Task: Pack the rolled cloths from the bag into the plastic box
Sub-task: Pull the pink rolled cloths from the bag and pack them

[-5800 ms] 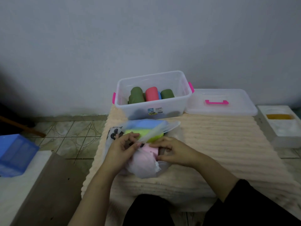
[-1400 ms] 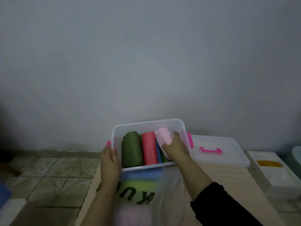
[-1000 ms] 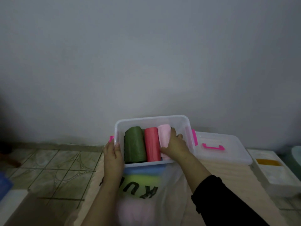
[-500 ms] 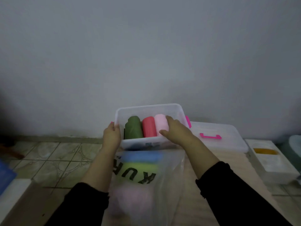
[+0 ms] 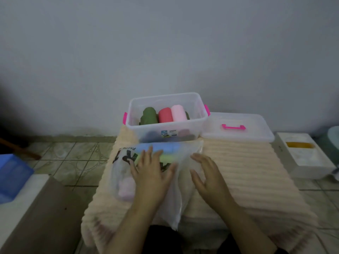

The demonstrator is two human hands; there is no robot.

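Observation:
The clear plastic box (image 5: 199, 103) with pink latches stands at the far end of the cream mat. Inside it lie a dark green roll (image 5: 149, 115), a red roll (image 5: 165, 115) and a light pink roll (image 5: 178, 113). In front of the box lies the see-through bag (image 5: 183, 156) with black lettering, holding a blue roll (image 5: 161, 147), a yellow-green roll (image 5: 167, 158) and a pink roll (image 5: 125, 188). My left hand (image 5: 151, 176) rests flat on the bag with fingers spread. My right hand (image 5: 208, 176) hovers open at the bag's right edge, holding nothing.
The box's clear lid (image 5: 236, 129) with a pink handle lies right of the box. A white box (image 5: 304, 158) sits on the tiled floor at far right. A blue crate (image 5: 12, 176) stands at left on a white ledge. The wall is close behind.
Both hands have left the box and come back to the bag. The light pink roll now lies in the box beside the red one. The view has tilted down.

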